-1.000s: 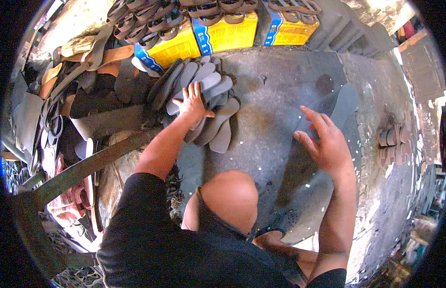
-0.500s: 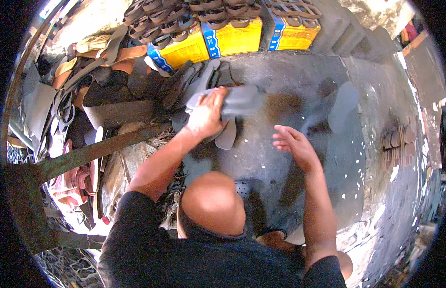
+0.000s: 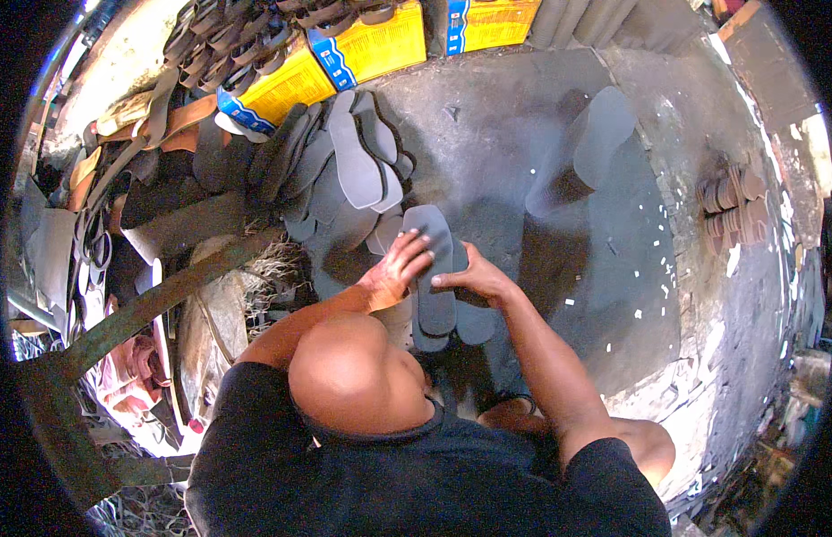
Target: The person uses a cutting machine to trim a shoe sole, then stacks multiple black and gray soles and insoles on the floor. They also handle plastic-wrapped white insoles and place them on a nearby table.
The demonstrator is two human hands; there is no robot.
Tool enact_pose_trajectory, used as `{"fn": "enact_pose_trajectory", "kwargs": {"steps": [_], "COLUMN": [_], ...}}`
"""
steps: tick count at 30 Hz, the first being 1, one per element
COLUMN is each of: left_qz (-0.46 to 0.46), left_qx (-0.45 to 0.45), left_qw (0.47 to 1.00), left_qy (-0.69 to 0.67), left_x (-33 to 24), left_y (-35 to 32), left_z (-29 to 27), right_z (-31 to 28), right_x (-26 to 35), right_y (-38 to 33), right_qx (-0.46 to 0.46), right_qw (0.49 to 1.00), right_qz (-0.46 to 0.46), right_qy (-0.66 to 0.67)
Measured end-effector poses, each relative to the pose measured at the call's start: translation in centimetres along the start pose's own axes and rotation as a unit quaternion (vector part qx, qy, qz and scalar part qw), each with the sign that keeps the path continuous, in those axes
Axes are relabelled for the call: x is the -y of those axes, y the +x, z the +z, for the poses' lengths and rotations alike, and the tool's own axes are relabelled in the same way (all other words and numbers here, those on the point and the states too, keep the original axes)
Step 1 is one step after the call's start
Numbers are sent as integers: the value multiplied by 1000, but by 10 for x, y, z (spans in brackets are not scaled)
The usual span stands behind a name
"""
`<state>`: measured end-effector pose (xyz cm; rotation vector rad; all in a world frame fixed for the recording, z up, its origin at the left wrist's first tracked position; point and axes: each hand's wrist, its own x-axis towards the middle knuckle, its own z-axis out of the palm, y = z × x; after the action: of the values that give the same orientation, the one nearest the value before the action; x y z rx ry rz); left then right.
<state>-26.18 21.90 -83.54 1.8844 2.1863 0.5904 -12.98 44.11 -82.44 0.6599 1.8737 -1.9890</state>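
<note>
A grey sandal sole is held flat over the dark floor in front of the person, above other soles. It is pinched by the left hand, fingers closed on its left edge, and by the right hand, closed on its right edge. A slip seems possible, as the grip is only at the edges. Beyond it, a heap of grey soles is fanned out. Further beyond, yellow boxes are filled with sandal straps.
</note>
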Motion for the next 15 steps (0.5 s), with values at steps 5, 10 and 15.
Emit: {"fn": "enact_pose_trajectory", "kwargs": {"steps": [5, 10, 15], "left_qz": [-78, -161, -69], "left_qx": [-67, -79, 83], "left_qw": [993, 945, 994], "left_qy": [-49, -273, -26], "left_x": [13, 29, 26], "left_y": [7, 62, 114], "left_z": [-71, -44, -94], "right_z": [4, -7, -15], "right_x": [80, -8, -8], "right_y": [-46, -28, -28], "right_qx": [-138, -181, -241], "right_qw": [904, 784, 883], "right_qz": [-57, -147, -143], "right_qy": [-401, -576, -377]}}
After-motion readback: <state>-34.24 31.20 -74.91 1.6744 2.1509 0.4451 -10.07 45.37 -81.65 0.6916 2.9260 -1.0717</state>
